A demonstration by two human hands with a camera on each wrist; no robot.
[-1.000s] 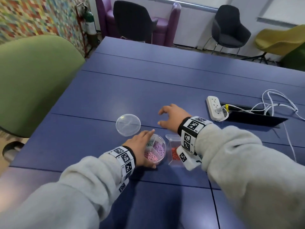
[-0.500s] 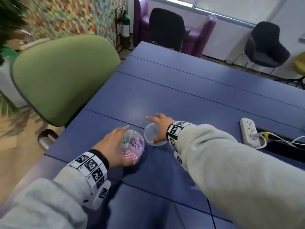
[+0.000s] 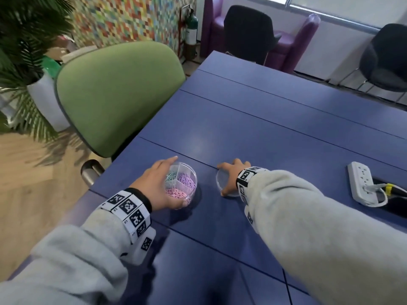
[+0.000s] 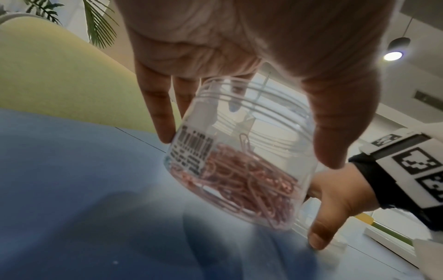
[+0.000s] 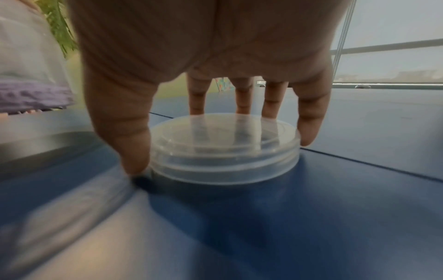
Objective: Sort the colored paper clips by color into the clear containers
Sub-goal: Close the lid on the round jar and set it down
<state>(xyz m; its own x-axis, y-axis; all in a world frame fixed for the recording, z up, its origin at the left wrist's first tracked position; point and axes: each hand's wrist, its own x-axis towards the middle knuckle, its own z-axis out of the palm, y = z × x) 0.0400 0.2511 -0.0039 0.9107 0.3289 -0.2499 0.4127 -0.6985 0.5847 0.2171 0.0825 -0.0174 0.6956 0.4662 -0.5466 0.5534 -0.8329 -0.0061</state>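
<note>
Clear plastic forms the round container (image 3: 181,183), which is held at the near left part of the blue desk (image 3: 275,133) and is seen tilted and lifted at one side in the left wrist view. Its inside is divided into three compartments: pink paper clips (image 3: 176,193) are piled in the nearest one, purple paper clips (image 3: 187,179) in the far right one, and pale green-blue paper clips (image 3: 171,176) in the far left one. A barcode label (image 4: 191,151) is stuck on its wall. The container is clasped by the left hand (image 3: 157,186), with the fingers (image 4: 157,113) wrapped round the far side and the thumb (image 4: 340,123) pressed on the near side, so the grip is closed around it. Just to the right, apart from the container, a clear round lid (image 5: 224,147) is lying flat on the desk. It is straddled by the right hand (image 3: 231,176), whose thumb (image 5: 127,136) and fingertips (image 5: 309,121) are set against its rim on opposite sides; the grip is curled around the lid, which is not lifted. Grey sleeves and marker-patterned wristbands (image 3: 130,210) are worn on both arms. Further right, a white power strip (image 3: 363,183) with a plugged cable is seen on the desk. A green chair (image 3: 119,95) is placed at the left edge of the desk, and a potted plant (image 3: 26,51) stands beyond it.
</note>
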